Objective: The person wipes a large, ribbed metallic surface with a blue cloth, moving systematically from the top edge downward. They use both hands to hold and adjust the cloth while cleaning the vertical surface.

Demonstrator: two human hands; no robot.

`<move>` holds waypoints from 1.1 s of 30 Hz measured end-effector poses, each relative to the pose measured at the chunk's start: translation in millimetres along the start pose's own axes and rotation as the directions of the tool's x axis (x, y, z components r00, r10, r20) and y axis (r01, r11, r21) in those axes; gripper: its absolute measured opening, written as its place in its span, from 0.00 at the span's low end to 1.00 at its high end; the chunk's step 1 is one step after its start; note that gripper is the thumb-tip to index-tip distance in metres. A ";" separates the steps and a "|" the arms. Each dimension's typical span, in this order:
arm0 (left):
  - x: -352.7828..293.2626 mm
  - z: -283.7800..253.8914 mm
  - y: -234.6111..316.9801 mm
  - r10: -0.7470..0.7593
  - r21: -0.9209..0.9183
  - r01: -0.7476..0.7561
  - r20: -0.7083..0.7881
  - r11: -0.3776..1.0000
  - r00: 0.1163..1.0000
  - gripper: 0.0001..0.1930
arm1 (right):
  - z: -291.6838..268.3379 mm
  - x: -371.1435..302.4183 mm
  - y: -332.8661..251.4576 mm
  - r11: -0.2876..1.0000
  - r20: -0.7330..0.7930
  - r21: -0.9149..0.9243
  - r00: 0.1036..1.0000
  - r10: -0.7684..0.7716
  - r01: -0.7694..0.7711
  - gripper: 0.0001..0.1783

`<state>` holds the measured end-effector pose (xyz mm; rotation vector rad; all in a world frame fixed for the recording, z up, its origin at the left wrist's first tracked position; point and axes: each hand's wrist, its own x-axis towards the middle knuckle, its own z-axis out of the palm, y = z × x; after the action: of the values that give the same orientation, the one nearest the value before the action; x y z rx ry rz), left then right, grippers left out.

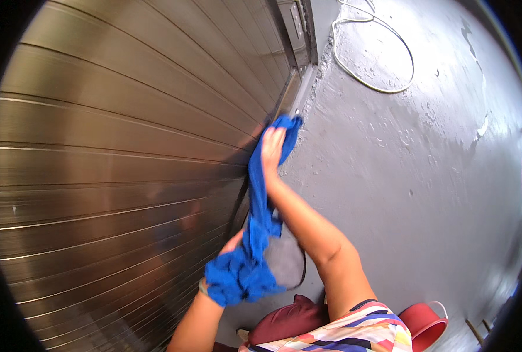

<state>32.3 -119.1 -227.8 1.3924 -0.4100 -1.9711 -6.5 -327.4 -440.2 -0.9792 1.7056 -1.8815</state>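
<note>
R hand presses blue cloth top | L hand bunches bottom

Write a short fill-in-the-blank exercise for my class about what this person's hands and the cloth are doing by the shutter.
1. The right hand presses a ____ cloth against the edge of the metal shutter.
2. The left hand holds the cloth's bunched ____ end.
3. A white ____ loops across the grey wall.
4. A ____ bucket sits near the person's side.

Missing words: blue; lower; cable; red

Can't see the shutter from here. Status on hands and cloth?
Right hand presses blue cloth onto shutter edge. Left hand grips the bunched lower end. Nothing in the way.
</note>
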 end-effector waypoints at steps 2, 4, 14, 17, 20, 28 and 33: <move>-34.0 -6.1 -19.7 -0.030 0.440 0.068 -0.094 0.896 0.995 0.23 | -23.2 -81.2 -14.3 0.999 0.135 -0.011 0.990 0.044 -0.043 0.30; -61.1 -25.7 -38.5 -0.147 0.349 0.165 -0.079 0.922 0.986 0.21 | -53.5 -129.0 -63.5 0.968 0.296 0.060 0.930 0.216 -0.244 0.34; 19.7 -2.6 -4.0 0.076 0.011 -0.075 -0.095 0.997 0.993 0.29 | 4.3 46.3 -10.7 0.994 0.140 0.022 0.985 0.103 -0.108 0.22; 54.1 45.6 39.2 0.147 0.065 -0.148 0.015 0.987 0.989 0.25 | 14.8 141.6 28.8 0.956 0.111 -0.180 0.970 -0.216 0.233 0.06; 79.0 56.3 59.1 0.095 -0.119 -0.089 0.052 0.989 0.994 0.24 | 23.4 180.2 54.0 0.941 0.119 -0.246 0.971 -0.209 0.232 0.17; 21.1 9.7 -2.9 0.014 -0.162 -0.012 0.013 0.987 1.000 0.30 | -17.9 49.1 -24.6 0.985 0.271 0.036 0.951 0.150 -0.166 0.28; 22.8 7.0 -11.4 0.135 0.084 -0.136 0.026 0.987 0.991 0.31 | -12.7 90.9 -16.7 0.990 0.210 0.059 0.971 0.112 -0.127 0.22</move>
<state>17.5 -127.4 -248.1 1.3607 -0.5896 -1.8776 -73.8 -380.8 -403.9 -0.9833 1.5304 -1.6894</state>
